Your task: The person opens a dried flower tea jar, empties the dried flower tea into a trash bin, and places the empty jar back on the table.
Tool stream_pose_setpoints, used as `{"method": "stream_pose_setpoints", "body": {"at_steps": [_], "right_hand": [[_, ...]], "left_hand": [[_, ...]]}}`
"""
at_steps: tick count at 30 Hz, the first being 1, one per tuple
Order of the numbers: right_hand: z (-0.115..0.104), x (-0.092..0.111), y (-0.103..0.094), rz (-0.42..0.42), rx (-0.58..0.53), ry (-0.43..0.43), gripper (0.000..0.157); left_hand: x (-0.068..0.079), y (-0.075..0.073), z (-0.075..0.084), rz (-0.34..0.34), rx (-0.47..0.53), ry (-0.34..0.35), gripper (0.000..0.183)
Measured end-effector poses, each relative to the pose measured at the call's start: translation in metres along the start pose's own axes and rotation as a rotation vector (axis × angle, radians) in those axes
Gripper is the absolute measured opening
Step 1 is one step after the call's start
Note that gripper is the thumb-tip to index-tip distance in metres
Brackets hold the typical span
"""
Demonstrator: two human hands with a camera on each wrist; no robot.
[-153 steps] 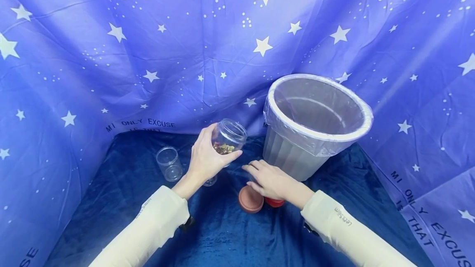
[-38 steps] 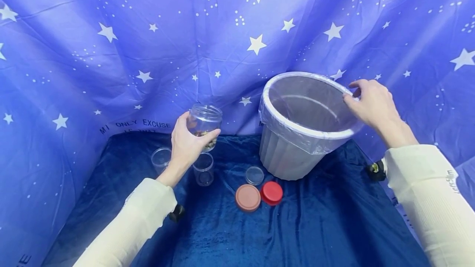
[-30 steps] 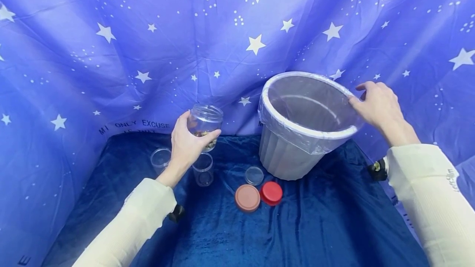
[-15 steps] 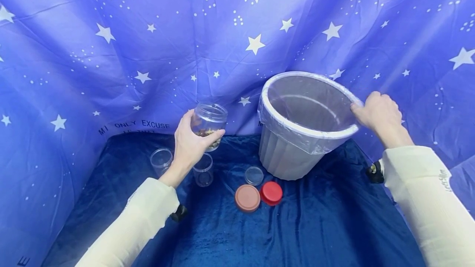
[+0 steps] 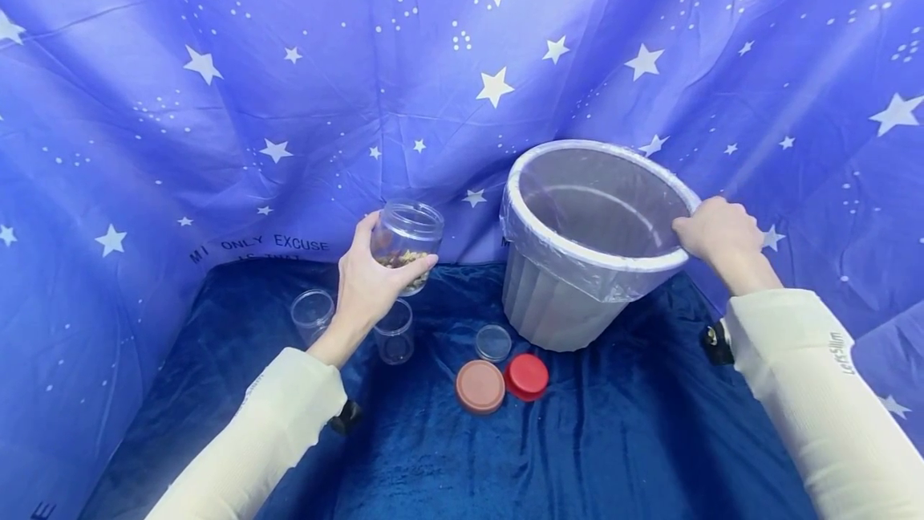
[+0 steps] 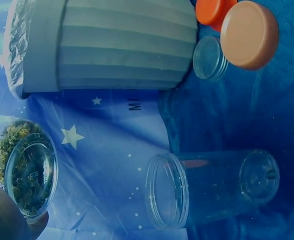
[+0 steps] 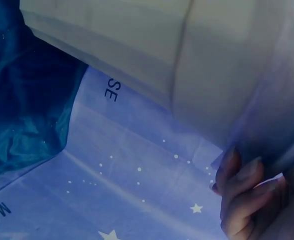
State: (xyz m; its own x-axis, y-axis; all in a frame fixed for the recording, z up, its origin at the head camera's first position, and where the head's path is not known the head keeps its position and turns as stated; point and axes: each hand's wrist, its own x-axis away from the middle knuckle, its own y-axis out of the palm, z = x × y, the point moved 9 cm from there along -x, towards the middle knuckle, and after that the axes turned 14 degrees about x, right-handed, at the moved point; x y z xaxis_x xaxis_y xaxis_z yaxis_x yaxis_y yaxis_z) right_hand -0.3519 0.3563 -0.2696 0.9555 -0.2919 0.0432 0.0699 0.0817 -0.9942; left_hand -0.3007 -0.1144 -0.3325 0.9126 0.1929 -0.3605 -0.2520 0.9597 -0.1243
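In the head view my left hand (image 5: 364,283) grips a lidless clear jar (image 5: 410,233) above the cloth. Dried flower-like bits fill its lower part; the left wrist view shows its base and the bits (image 6: 17,142). My right hand (image 5: 722,241) holds the right rim of a grey trash can (image 5: 559,307) lined with a clear bag (image 5: 621,286). Curled fingers (image 7: 247,200) show beside the can's wall in the right wrist view. Two clear jars stand near the left forearm: one (image 5: 395,337) just below the held jar, another (image 5: 310,311) partly behind the wrist.
A pinkish-brown lid (image 5: 480,386), a red lid (image 5: 527,376) and a small clear lid (image 5: 494,342) lie in front of the trash can. Blue velvety cloth (image 5: 447,464) covers the surface. A star-printed curtain (image 5: 361,87) hangs behind and at the sides.
Since five seconds ago, my right hand has left the lids for the trash can. Over the last second it slid lower along the rim and closed on it. The held jar shifted slightly right.
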Motion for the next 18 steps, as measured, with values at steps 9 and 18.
{"method": "stream_pose_setpoints", "body": {"at_steps": [9,18], "right_hand": [[-0.006,0.003,0.002,-0.011,-0.017,0.020,0.062],[-0.004,0.005,0.002,-0.034,-0.007,0.048,0.066]], "left_hand": [[-0.005,0.002,0.006,-0.009,-0.050,0.018,0.086],[-0.011,0.013,0.014,-0.046,-0.010,-0.001,0.089]]}}
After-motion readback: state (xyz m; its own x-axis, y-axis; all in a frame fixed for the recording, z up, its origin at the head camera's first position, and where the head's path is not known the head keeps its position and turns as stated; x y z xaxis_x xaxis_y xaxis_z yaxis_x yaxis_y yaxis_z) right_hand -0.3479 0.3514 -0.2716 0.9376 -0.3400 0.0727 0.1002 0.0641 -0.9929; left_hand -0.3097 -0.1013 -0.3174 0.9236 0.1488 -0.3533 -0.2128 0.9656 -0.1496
